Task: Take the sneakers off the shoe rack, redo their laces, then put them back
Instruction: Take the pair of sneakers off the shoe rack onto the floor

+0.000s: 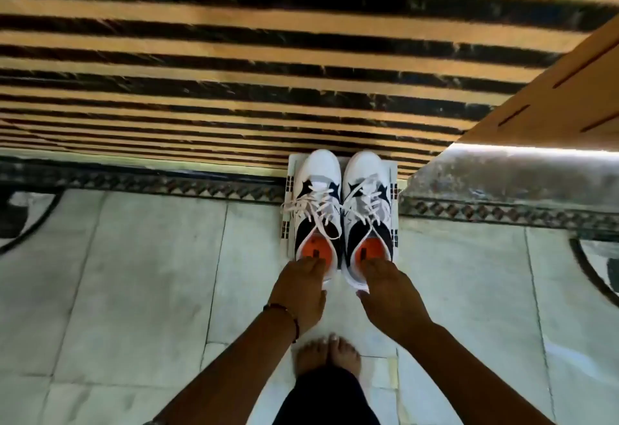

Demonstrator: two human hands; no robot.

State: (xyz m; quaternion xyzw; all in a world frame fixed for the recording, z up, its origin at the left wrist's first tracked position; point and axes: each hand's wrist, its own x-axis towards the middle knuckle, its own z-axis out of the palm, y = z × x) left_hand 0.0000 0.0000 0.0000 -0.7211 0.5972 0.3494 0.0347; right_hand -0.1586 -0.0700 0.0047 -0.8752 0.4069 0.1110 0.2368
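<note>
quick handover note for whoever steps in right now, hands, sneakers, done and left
Left hand: fingers hooked in the heel opening of the left sneaker.
Right hand: same grip on the right sneaker.
Both sneakers sit side by side on a small white stand, toes toward the striped stairs.
Laces are threaded but lie loose.
Whether this is pick-up or put-back cannot be told.
</note>
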